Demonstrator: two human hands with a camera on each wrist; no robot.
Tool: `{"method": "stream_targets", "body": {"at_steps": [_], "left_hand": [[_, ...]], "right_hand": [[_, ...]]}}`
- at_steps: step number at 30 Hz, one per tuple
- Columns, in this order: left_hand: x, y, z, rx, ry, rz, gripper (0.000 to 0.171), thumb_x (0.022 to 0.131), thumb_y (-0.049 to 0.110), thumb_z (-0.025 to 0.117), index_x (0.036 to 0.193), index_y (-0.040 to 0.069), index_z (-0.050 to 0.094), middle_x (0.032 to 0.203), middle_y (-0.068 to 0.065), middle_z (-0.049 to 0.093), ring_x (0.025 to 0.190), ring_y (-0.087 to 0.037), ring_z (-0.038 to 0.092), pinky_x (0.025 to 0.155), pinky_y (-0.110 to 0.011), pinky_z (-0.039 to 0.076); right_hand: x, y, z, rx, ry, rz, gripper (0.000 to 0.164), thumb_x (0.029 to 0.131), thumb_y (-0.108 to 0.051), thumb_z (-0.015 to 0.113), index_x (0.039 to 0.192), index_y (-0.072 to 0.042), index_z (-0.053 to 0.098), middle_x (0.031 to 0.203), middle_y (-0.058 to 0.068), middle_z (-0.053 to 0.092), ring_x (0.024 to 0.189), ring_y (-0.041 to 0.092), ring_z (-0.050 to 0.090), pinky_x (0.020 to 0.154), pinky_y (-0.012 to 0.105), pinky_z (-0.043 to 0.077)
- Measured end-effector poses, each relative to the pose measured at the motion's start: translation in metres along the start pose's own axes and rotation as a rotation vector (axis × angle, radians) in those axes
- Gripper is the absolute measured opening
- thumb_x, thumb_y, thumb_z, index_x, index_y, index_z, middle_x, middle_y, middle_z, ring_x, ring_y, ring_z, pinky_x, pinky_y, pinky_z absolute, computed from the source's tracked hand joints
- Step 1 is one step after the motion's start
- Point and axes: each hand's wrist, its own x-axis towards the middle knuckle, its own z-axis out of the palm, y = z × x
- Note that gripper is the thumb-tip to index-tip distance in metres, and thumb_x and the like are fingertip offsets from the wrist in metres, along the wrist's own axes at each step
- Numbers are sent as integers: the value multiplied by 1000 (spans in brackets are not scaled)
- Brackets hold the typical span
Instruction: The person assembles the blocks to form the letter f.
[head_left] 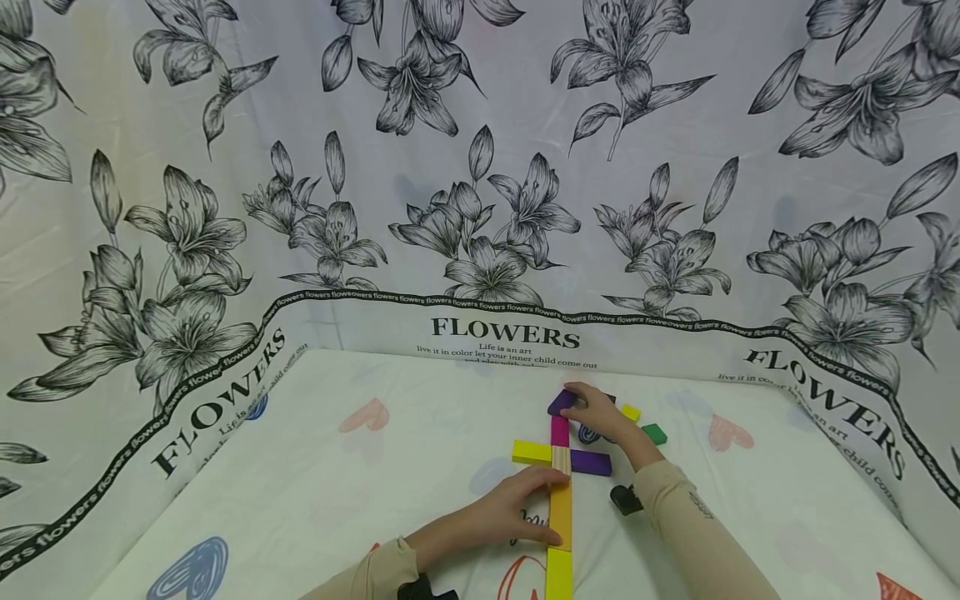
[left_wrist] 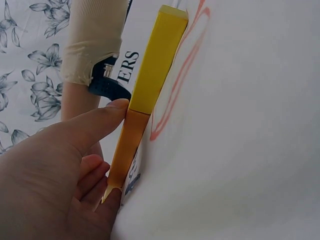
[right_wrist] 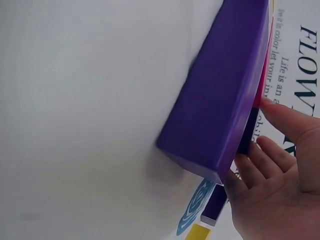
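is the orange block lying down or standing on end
The orange block is lying down: its long side runs along the cloth, end to end with the nearest yellow block.

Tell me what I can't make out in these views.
- Head: part of the far-end purple block, covered by the right hand.
- Head: most of the dark block behind that hand.
- Head: the near end of the nearest yellow block, cut off by the bottom edge.
- Right wrist: one end of the large purple block, cut off by the top edge.
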Motion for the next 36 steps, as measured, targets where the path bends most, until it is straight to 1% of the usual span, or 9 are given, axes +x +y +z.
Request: {"method": "stream_targets", "body": {"at_steps": [7, 14, 21, 24, 29, 31, 36], "left_hand": [[-1, 1, 0, -1, -2, -9, 68, 85, 37, 74, 144, 22, 44, 145, 9, 47, 136, -8, 43, 116, -26, 37], [0, 1, 0, 4, -3, 3, 67, 86, 37, 73, 144, 21, 43, 146, 8, 47, 135, -9, 44, 116, -26, 37], [0, 2, 1, -5, -3, 3, 67, 86, 35, 73, 144, 21, 43, 146, 7, 47, 135, -8, 44, 116, -25, 37], [0, 2, 1, -8, -3, 2, 67, 86, 34, 73, 144, 20, 43, 146, 7, 47, 135, -9, 44, 116, -25, 37], [0, 3, 1, -18, -5, -17, 67, 86, 35, 74, 143, 21, 44, 146, 8, 47, 135, -8, 44, 115, -25, 37], [0, 3, 1, -22, -5, -23, 67, 85, 35, 74, 143, 21, 44, 146, 8, 47, 135, -8, 44, 115, -25, 37], [0, 5, 1, -26, -2, -29, 67, 84, 35, 76, 143, 22, 44, 145, 9, 47, 135, -7, 44, 115, -25, 37]], "right_hand": [[0, 2, 0, -9, 7, -8, 56, 94, -18, 64, 144, -3, 44, 149, 22, 44, 137, 43, 42, 112, 56, 37], [-1, 4, -1, -27, 14, -17, 54, 94, -15, 64, 143, -2, 45, 147, 22, 46, 135, 43, 44, 111, 55, 39], [-1, 6, -2, -27, 24, -27, 53, 96, -18, 62, 143, -1, 44, 146, 22, 47, 135, 42, 44, 111, 55, 39], [-2, 6, -4, -9, 55, -41, 53, 96, -18, 60, 143, 0, 43, 145, 23, 48, 136, 42, 43, 112, 56, 37], [-6, 8, -10, 14, 125, -52, 53, 97, -21, 59, 144, -2, 43, 147, 22, 47, 139, 41, 40, 114, 58, 33], [-6, 9, -13, 22, 150, -50, 53, 97, -21, 60, 144, -4, 43, 148, 21, 46, 140, 40, 38, 115, 57, 32], [-9, 15, -18, 14, 213, -38, 56, 94, -20, 64, 144, -2, 43, 148, 22, 44, 141, 42, 35, 117, 58, 29]]}}
